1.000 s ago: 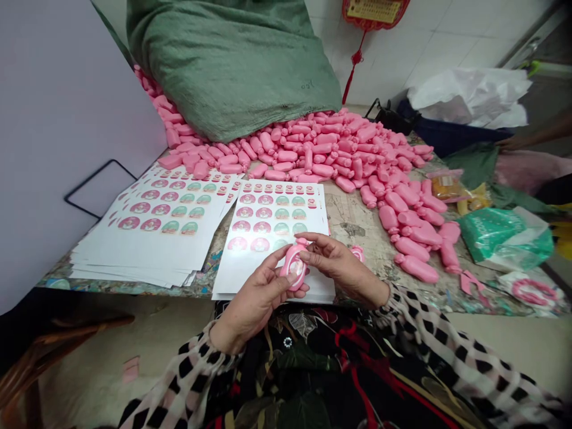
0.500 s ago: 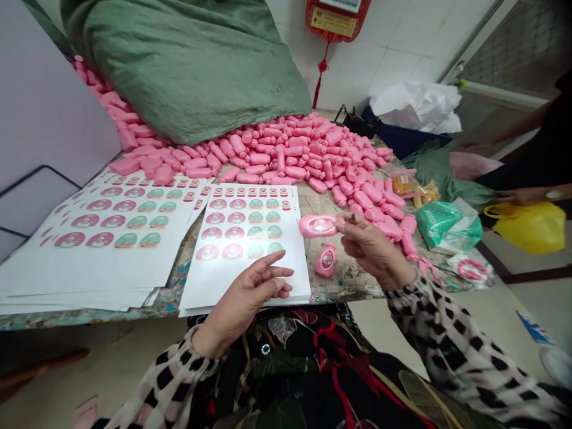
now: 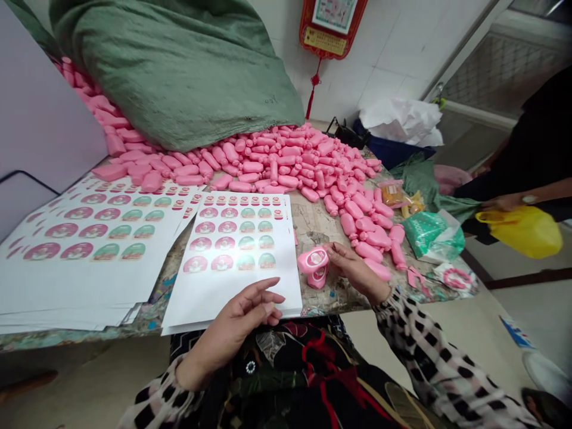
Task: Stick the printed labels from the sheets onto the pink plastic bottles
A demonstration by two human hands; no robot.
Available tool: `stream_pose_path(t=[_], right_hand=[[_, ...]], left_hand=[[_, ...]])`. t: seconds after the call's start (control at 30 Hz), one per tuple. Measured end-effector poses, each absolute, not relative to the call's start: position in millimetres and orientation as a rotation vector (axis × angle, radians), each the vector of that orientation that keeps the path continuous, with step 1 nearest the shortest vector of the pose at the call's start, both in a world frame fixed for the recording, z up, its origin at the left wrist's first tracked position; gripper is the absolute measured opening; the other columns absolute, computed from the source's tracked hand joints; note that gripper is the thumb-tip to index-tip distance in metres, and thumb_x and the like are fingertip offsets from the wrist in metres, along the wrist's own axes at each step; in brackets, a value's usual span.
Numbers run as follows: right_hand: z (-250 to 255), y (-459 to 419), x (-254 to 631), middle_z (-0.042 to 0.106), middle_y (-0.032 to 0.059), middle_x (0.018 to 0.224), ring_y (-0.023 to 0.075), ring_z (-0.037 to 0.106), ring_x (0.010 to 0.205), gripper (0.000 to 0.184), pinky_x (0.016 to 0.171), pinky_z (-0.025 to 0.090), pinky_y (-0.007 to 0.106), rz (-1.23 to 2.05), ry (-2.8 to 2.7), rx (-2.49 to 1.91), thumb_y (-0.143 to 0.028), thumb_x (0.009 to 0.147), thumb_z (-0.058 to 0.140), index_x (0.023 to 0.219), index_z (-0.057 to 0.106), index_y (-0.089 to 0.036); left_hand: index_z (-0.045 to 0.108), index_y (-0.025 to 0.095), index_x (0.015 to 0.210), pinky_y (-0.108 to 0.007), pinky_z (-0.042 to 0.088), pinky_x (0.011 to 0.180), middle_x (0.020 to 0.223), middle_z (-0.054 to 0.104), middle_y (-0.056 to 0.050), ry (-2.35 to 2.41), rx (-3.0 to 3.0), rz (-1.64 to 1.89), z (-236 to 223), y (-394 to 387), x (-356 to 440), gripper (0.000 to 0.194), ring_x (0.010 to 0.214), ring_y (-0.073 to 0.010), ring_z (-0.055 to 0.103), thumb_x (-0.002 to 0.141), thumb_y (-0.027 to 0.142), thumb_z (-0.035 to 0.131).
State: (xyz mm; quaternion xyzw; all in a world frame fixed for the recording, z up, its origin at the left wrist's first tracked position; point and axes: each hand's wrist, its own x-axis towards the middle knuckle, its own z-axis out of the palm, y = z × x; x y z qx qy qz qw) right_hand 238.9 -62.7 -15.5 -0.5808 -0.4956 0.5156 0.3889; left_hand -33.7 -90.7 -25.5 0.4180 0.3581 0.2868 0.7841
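Between the fingers of my right hand (image 3: 355, 268) is a small pink bottle (image 3: 313, 258) with an oval label on its face. It is held just above a second labelled pink bottle (image 3: 317, 276), partly covering it; whether the two touch I cannot tell. My left hand (image 3: 245, 316) holds nothing, its fingers apart over the lower right corner of the sticker sheet (image 3: 223, 298). Rows of pink and green stickers run across that sheet, and its bottom rows of red labels look used up in part at the right.
A big heap of pink bottles (image 3: 286, 156) spreads along the back under a green sack (image 3: 179, 77). More sticker sheets (image 3: 80, 286) lie at left. On the right are a green packet (image 3: 433, 235) and another person's hand (image 3: 509, 201) with a yellow bag (image 3: 527, 232).
My right hand has brought the pink bottle down and slightly left, over the bottle lying on the table. The left hand stays open near the sheet. The camera view has shifted a little.
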Motion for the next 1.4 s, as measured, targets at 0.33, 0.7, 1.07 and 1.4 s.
stream_pose_path(t=[0.33, 0.7, 1.07, 1.4], right_hand=[[-24, -63, 254, 0.057, 0.0026, 0.086, 0.0193, 0.055, 0.082, 0.032, 0.078, 0.045, 0.035, 0.966, -1.807, -1.657, -0.05, 0.092, 0.034, 0.097, 0.05, -0.023], [-31, -67, 262, 0.055, -0.004, 0.055, 0.0148, 0.055, 0.045, 0.038, 0.044, 0.045, 0.028, 1.192, -1.201, -1.606, -0.061, 0.086, 0.037, 0.094, 0.039, -0.024], [-13, -69, 294, 0.065, 0.0017, 0.068, 0.0197, 0.065, 0.06, 0.04, 0.05, 0.048, 0.03, 1.139, -0.957, -1.584, -0.06, 0.082, 0.046, 0.102, 0.043, -0.026], [14, -61, 345, 0.059, -0.0018, 0.059, 0.0188, 0.06, 0.05, 0.031, 0.051, 0.048, 0.031, 0.952, -0.794, -1.475, -0.052, 0.083, 0.05, 0.098, 0.039, -0.027]], left_hand=[[0.05, 0.025, 0.126, -0.034, 0.048, 0.082, 0.109, 0.06, -0.006, 0.749, 0.914, 0.604, -29, -94, -37, 0.042, 0.087, -0.0154, 0.06, 0.084, 0.03, 0.057], [0.049, 0.027, 0.127, -0.033, 0.047, 0.084, 0.112, 0.06, -0.006, 0.771, 0.93, 0.568, -32, -96, -40, 0.042, 0.09, -0.0158, 0.06, 0.086, 0.033, 0.055], [0.047, 0.025, 0.128, -0.034, 0.046, 0.088, 0.113, 0.061, -0.006, 0.854, 0.917, 0.54, -33, -95, -39, 0.046, 0.09, -0.0178, 0.06, 0.084, 0.036, 0.056], [0.049, 0.026, 0.128, -0.034, 0.048, 0.088, 0.114, 0.062, -0.006, 0.869, 0.914, 0.524, -32, -96, -43, 0.046, 0.092, -0.0181, 0.061, 0.084, 0.037, 0.057]])
